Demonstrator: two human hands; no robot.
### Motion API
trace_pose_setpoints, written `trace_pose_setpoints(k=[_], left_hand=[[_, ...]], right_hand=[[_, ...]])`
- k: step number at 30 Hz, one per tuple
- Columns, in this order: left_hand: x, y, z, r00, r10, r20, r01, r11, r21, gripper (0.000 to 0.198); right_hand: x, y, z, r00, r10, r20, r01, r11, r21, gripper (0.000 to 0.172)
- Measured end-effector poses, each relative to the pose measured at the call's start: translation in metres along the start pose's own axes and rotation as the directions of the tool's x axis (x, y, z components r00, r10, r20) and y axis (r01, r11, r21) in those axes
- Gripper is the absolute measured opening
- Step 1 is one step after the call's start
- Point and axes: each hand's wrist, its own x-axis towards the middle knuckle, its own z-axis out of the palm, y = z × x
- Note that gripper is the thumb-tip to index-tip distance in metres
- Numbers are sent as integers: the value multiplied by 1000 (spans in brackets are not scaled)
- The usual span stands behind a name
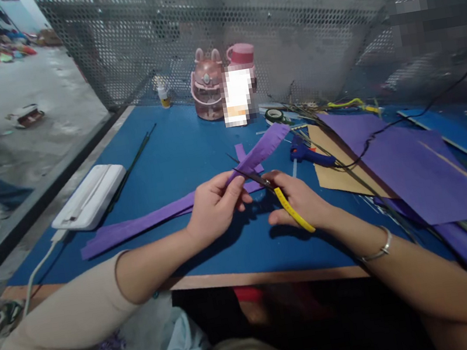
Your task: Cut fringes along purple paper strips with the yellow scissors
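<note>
Left hand [214, 206] pinches a purple strip [269, 145] while right hand [306, 198] grips yellow-handled scissors [291, 208].

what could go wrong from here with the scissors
The left hand holds the purple strip beside the scissor blades, so a slip could nick its fingers. The strip's end beyond them looks loose, so the cut might wander. The cord of the glue gun crosses the purple sheet and might drag it.
</note>
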Motion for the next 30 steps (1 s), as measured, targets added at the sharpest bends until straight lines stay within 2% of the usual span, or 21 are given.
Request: trace_pose_setpoints(k=[4,8,14,19,23,27,30], left_hand=[[-1,-1,1,999,29,43,-29,1000,9,33],[-2,0,1,998,37,49,-39,999,32,34],[-2,2,0,996,43,77,-46,998,42,35],[-2,0,-1,996,39,82,-44,997,57,37],[-2,-2,-1,996,9,92,-13,999,49,39],[-2,-4,2,996,-20,91,26,997,-74,31],[-1,-5,3,996,-60,65,70,986,-150,45]], right_hand=[[1,-1,0,1000,7,-18,-7,1000,25,81],[2,-6,-3,1000,20,15,-22,990,136,75],[2,-8,-5,998,16,61,-31,964,263,75],[1,-5,-4,997,60,39,-66,977,203,71],[2,-4,-5,998,66,-19,-63,987,148,57],[3,-1,-5,997,48,-56,-41,992,116,44],[2,-1,-4,996,48,-70,-41,994,99,44]])
